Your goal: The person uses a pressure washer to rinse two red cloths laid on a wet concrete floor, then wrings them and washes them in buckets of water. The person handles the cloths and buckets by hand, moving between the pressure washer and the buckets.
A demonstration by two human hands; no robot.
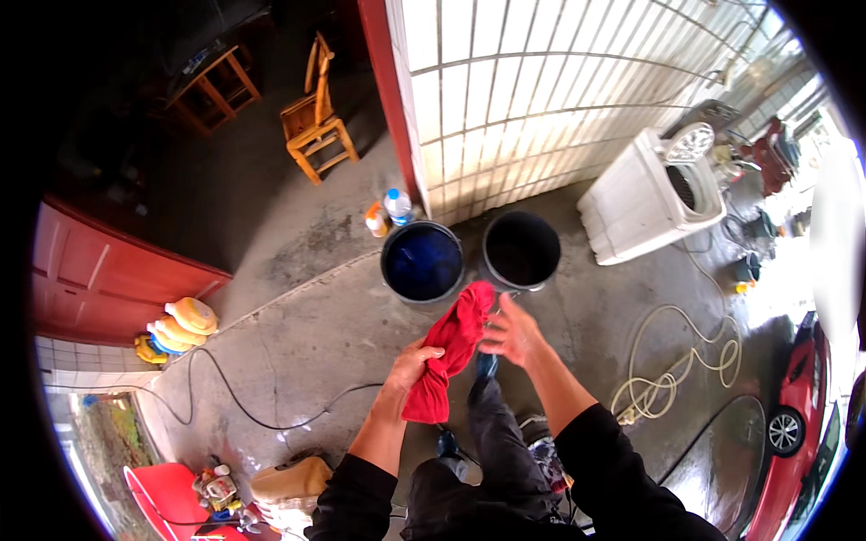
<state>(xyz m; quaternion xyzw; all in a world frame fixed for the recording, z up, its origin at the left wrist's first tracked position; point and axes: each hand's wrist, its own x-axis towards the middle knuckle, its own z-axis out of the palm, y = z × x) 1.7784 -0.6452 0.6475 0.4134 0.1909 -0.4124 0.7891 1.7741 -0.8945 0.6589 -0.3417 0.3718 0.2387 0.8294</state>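
My left hand (410, 364) grips a red cloth (454, 338), its thumb lying across the fabric. The cloth is bunched and twisted at its far end and hangs flatter near my wrist. Beside that far end is my right hand (512, 333), fingers spread and palm turned towards the cloth; it appears apart from it. Just beyond my hands stand two dark buckets. The left bucket (387, 274) has dark blue contents, and the inside of the right bucket (551, 270) is too dark to make out.
A spray bottle (376, 220) and a clear plastic bottle (398, 208) stand behind the left bucket. To the right are a white washing machine (629, 196), a coiled hose (666, 382) and a red car (791, 453). A black cable (270, 426) crosses the floor at left, near yellow containers (189, 321).
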